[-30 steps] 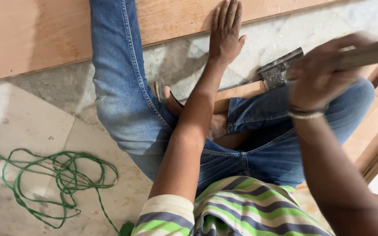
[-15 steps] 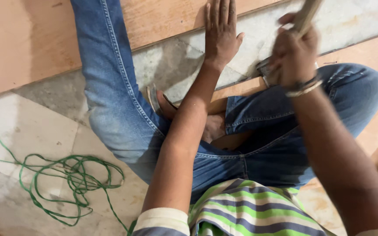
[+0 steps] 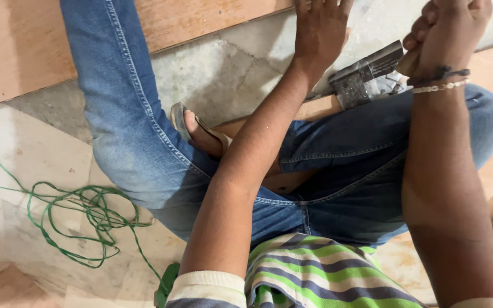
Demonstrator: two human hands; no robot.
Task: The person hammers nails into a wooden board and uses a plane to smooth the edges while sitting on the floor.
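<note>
The right hand is closed around the wooden handle of a hammer, whose metal head lies just left of that grip over the wooden strip, while the left hand presses flat, fingers spread, on the floor just beyond.

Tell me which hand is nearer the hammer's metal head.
Right. The right hand grips the handle just beside the hammer head; the left hand rests flat on the floor, a little farther left.
</note>
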